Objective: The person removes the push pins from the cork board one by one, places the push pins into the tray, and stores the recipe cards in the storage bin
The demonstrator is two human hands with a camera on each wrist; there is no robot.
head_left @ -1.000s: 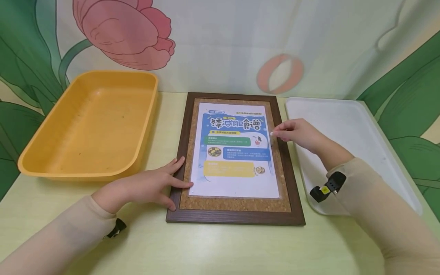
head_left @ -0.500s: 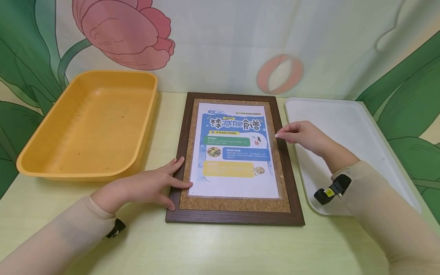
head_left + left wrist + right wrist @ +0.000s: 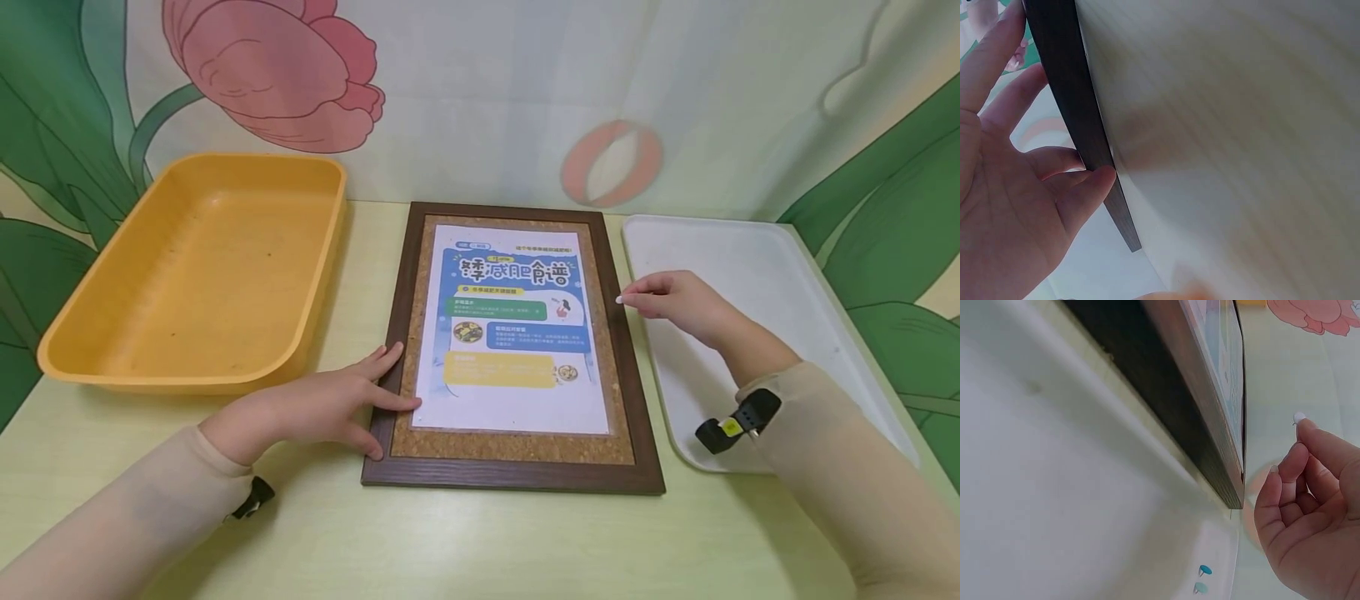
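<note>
A printed paper poster [image 3: 510, 408] lies on a cork board [image 3: 510, 446] with a dark brown wooden frame [image 3: 517, 475]. My left hand [image 3: 322, 412] rests spread over the frame's left side, its index fingertip on the poster's lower left edge. In the left wrist view the thumb [image 3: 1094, 194] touches the frame's outer side. Between thumb and index finger, my right hand [image 3: 678, 307] pinches a small white thumbtack [image 3: 1299, 417], whose short pin shows in the right wrist view. That hand is over the frame's right side, close to the white tray [image 3: 757, 350].
A deep yellow tub [image 3: 217, 308] stands at the left of the pale table [image 3: 480, 550]. Two blue-green thumbtacks, one darker [image 3: 1205, 570] and one paler [image 3: 1200, 588], lie in the white tray. A flower-printed curtain [image 3: 480, 100] hangs behind.
My right hand has drawn back from the poster's right edge, moving right and slightly toward me, with the thumbtack still pinched. The left hand stays on the frame.
</note>
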